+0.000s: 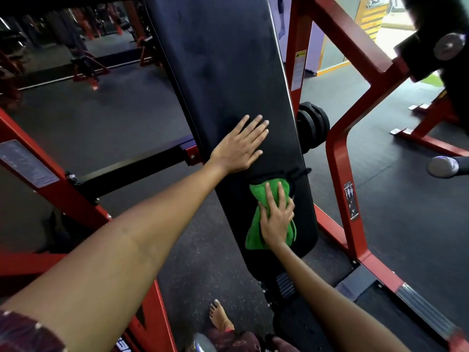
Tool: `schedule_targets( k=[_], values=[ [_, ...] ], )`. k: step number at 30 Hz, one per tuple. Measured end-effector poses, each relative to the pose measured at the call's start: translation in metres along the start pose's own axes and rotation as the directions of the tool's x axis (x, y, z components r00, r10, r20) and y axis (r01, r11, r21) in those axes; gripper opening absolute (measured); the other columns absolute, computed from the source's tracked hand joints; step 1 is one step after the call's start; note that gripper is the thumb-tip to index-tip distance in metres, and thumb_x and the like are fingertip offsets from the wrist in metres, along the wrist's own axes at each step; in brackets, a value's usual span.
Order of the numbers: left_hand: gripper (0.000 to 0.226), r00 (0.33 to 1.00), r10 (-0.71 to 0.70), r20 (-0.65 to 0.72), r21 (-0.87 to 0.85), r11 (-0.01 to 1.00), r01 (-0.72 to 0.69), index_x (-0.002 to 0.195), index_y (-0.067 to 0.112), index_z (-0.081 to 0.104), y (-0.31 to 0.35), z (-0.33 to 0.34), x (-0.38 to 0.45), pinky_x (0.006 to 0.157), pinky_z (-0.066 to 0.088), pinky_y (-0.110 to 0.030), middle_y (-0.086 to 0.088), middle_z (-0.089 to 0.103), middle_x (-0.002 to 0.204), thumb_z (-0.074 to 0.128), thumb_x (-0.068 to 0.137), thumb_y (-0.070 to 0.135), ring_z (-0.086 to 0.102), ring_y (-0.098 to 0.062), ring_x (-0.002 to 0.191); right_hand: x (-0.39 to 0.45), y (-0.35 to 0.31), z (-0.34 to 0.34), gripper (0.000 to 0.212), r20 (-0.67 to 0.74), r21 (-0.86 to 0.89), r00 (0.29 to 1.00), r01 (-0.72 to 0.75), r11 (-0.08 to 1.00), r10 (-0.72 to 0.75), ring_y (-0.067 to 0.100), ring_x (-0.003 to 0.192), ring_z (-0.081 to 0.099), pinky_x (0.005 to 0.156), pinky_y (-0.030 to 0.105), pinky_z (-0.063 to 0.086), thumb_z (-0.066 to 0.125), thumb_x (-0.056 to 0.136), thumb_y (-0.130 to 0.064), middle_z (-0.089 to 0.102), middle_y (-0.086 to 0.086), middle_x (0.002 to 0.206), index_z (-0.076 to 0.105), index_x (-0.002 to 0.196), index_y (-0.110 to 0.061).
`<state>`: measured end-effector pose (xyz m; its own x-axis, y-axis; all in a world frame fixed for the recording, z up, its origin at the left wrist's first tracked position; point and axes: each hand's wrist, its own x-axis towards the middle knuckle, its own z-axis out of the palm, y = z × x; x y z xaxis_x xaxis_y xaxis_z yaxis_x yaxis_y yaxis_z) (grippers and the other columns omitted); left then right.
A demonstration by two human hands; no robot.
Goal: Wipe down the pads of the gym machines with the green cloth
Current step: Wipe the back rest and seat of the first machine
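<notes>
Low on the long black pad, near its bottom end, lies the green cloth, bunched and folded under the right hand. That grip lies flat, fingers spread and nearly straight, pressing the cloth against the vinyl rather than clutching it. The cloth looks soft, light and limp, likely microfibre; it should drag easily over the smooth pad but will crumple or slip out from under a flat palm, so holding it by a gathered fold under the fingers, with the palm on top, seems the surest way to steer it.

Higher up the pad, the left hand rests with fingers straight and apart, holding nothing, apparently steadying the pad. The pad itself looks firm and slightly slick, and most of its upper length lies beyond the cloth.

Around it stands the red steel frame, with black weight plates just behind the pad's right edge, all on dark rubber floor. A bare foot shows below.
</notes>
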<state>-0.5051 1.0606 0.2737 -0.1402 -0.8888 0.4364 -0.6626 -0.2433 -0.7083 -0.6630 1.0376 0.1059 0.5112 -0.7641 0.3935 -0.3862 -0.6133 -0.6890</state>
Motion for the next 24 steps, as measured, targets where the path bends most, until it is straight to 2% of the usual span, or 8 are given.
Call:
schedule_targets(
  k=[2,6,9,13,17,19,22,24],
  values=[
    [0.059,1.0,0.004,0.002,0.011,1.0,-0.004,0.14,0.011,0.046,0.003,0.001,-0.001,0.116,0.017,-0.043,-0.007,0.04,0.149,0.019,0.097,0.042,0.032,-0.025,0.141,0.01,0.012,-0.006,0.054,0.0,0.054,0.985,-0.173,0.983,0.173,0.037,0.126,0.03,0.097,0.062,0.034,0.051,0.095,-0.032,0.025,0.001,0.156,0.032,0.145,-0.038],
    [0.057,0.999,0.032,0.001,0.025,0.999,-0.032,0.139,0.011,0.047,0.016,0.004,-0.007,0.115,0.013,-0.043,-0.007,0.04,0.149,0.019,0.098,0.038,0.033,-0.025,0.14,0.064,-0.005,-0.021,0.05,-0.027,0.229,0.843,-0.518,0.824,0.537,0.035,0.135,0.022,0.106,0.058,0.025,0.045,0.099,-0.037,0.018,-0.003,0.157,0.03,0.146,-0.04],
    [0.054,1.0,0.009,-0.027,-0.008,1.0,-0.009,0.139,0.01,0.047,0.015,0.003,-0.005,0.115,0.015,-0.043,-0.008,0.042,0.148,0.022,0.098,0.035,0.034,-0.026,0.139,0.076,-0.029,-0.021,0.051,-0.072,0.152,0.887,-0.442,0.884,0.456,0.037,0.135,0.022,0.108,0.059,0.024,0.045,0.098,-0.036,0.018,-0.002,0.157,0.029,0.146,-0.039],
    [0.05,0.997,-0.021,-0.073,-0.073,0.997,0.015,0.135,0.008,0.051,0.015,0.001,-0.004,0.114,0.018,-0.043,-0.01,0.046,0.144,0.026,0.098,0.031,0.04,-0.027,0.136,0.021,-0.04,-0.003,0.055,-0.022,0.01,0.995,-0.093,0.996,0.093,0.042,0.133,0.022,0.104,0.064,0.026,0.05,0.095,-0.029,0.023,0.004,0.156,0.031,0.146,-0.036],
    [0.052,0.998,-0.036,-0.052,-0.086,0.996,0.032,0.136,0.008,0.05,0.016,-0.002,-0.006,0.115,0.016,-0.043,-0.009,0.044,0.146,0.023,0.099,0.032,0.037,-0.026,0.138,-0.04,-0.006,0.006,0.057,0.101,-0.125,0.977,0.199,0.972,-0.187,0.037,0.121,0.028,0.089,0.064,0.039,0.042,0.085,-0.03,0.026,0.003,0.15,0.034,0.142,-0.035],
    [0.053,0.998,-0.048,-0.038,-0.086,0.995,0.044,0.137,0.008,0.049,0.017,-0.003,-0.007,0.115,0.016,-0.043,-0.009,0.043,0.147,0.022,0.099,0.033,0.036,-0.026,0.138,-0.04,0.013,0.0,0.056,0.104,-0.079,0.988,0.125,0.989,-0.116,0.037,0.121,0.03,0.089,0.063,0.041,0.045,0.088,-0.029,0.025,0.003,0.152,0.035,0.142,-0.035],
    [0.052,0.998,-0.054,-0.041,-0.078,0.996,0.051,0.137,0.008,0.049,0.019,0.0,-0.009,0.115,0.018,-0.043,-0.009,0.042,0.147,0.023,0.099,0.032,0.036,-0.026,0.138,-0.015,0.008,-0.009,0.054,0.043,0.057,0.977,-0.21,0.976,0.208,0.037,0.126,0.03,0.097,0.061,0.037,0.053,0.096,-0.028,0.022,0.008,0.155,0.034,0.146,-0.033],
    [0.052,0.998,-0.052,-0.043,-0.078,0.996,0.048,0.137,0.008,0.048,0.019,0.001,-0.008,0.115,0.019,-0.044,-0.009,0.042,0.148,0.023,0.099,0.032,0.035,-0.026,0.139,0.004,-0.012,-0.011,0.053,0.009,0.088,0.957,-0.29,0.953,0.291,0.037,0.13,0.027,0.101,0.06,0.034,0.052,0.097,-0.03,0.021,0.009,0.155,0.032,0.146,-0.033]
  ],
)
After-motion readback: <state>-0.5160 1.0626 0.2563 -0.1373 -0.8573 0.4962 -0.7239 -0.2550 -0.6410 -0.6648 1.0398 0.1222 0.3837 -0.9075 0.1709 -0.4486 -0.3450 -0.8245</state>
